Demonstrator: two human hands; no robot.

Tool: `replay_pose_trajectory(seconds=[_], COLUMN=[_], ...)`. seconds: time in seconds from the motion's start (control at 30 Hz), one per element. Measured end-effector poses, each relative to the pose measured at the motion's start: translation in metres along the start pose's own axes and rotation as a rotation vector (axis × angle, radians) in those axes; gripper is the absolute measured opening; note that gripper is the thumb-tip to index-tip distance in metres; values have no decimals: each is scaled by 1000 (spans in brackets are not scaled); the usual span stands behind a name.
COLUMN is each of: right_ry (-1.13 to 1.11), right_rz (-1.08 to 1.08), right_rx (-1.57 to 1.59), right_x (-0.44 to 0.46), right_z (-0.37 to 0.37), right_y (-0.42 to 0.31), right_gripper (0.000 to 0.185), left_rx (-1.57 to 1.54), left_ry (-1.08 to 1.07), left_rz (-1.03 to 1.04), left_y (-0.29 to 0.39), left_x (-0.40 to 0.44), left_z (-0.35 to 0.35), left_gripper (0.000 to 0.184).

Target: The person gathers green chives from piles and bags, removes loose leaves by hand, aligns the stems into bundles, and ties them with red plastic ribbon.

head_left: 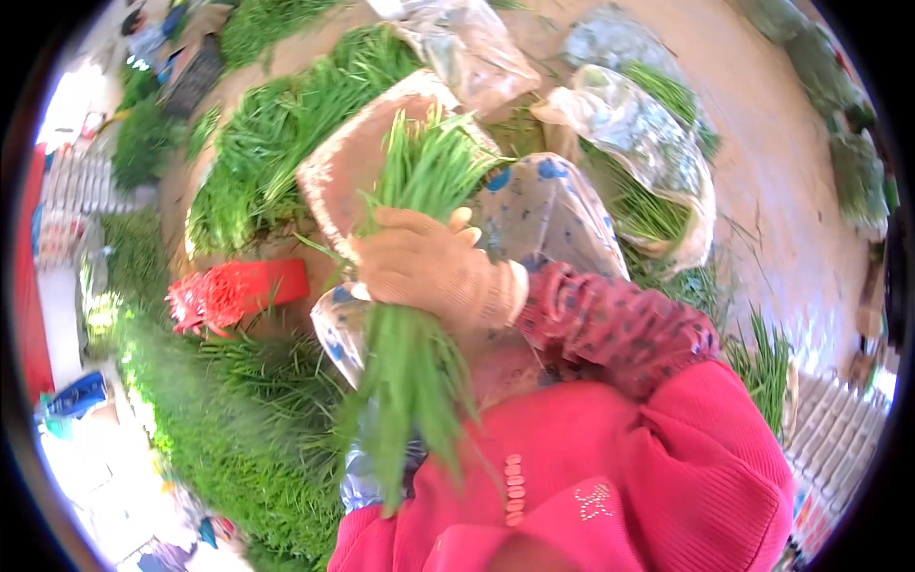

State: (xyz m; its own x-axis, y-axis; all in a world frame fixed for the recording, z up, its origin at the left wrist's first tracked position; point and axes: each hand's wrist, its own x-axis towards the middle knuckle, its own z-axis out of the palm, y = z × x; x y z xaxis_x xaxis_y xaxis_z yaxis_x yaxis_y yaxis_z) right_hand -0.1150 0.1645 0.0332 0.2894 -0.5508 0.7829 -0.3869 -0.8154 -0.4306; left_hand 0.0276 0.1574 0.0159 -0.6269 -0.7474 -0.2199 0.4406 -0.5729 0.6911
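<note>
A bunch of long green chives (419,381) is held upright in front of my body, its lower leaves blurred. My right hand (429,267), in a tan glove, is closed around the middle of the bunch, with the back of the hand facing up. Most of my left hand is hidden behind the chives and my right hand. Gloved fingertips (464,224) curling round the bunch's right side appear to belong to it. Beneath is a board-like, pinkish block (357,157) with worn edges. White plastic with blue spots (548,195) covers my lap.
A red bundle of ties (253,286) lies to the left. Loose chives (257,153) are heaped at upper left, with more greens (238,448) at lower left. Clear plastic bags (648,133) hold stalks at upper right. Another person (148,38) is at far upper left.
</note>
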Motion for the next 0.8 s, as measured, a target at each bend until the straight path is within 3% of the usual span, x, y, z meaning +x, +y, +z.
replay_pose_trajectory(seconds=[0.13,0.2,0.3,0.33,0.4,0.47,0.5,0.57,0.6,0.67,0.7,0.73,0.77,0.8], right_ry=[-208,-200,-404,-435,-242,52,155,384,477,666,839,1067,1162,1162], right_rz=[-45,-76,-59,54,672,1127,1143,948,819,520,615,571,626,435], right_rx=[-63,-66,605,839,1178,1399,1355,1679,1839,2138,1802,1932,1660,1873], right_x=[-18,-18,-27,-40,-50,-60,-64,-72,-76,-86,-100,-130,-155,-170], right_z=[4,6,-18,-23,-30,-28,-27,-24,-29,-44,-66,-75,-88,-82], right_y=[-11,-19,-29,-29,-21,-7,-17,-20,-17,-23,-28,22,29,53], right_gripper=[45,41,36,35,39,46,46,56,61,73,75,74,71,70], left_rx=[-126,-112,-186,-226,-252,-160,76,-66,44,327,467,602,636,680], left_ry=[55,73,154,184,270,-35,721,-376,-412,-685,-779,-888,-849,-798], left_rz=[-28,-66,-116,-157,-185,-67,106,-390,-555,-721,-795,-861,-931,-993], left_y=[10,10,12,12,15,13,5,38,27,24,18,14,4,19], left_x=[-7,-15,-16,-11,-7,-2,-8,-9,3,20,29,42,39,40], left_z=[-6,-8,-3,3,8,-59,-52,-127,-114,-81,-50,-40,-37,-46], left_gripper=[26,23,21,21,22,41,37,50,56,66,71,76,69,63])
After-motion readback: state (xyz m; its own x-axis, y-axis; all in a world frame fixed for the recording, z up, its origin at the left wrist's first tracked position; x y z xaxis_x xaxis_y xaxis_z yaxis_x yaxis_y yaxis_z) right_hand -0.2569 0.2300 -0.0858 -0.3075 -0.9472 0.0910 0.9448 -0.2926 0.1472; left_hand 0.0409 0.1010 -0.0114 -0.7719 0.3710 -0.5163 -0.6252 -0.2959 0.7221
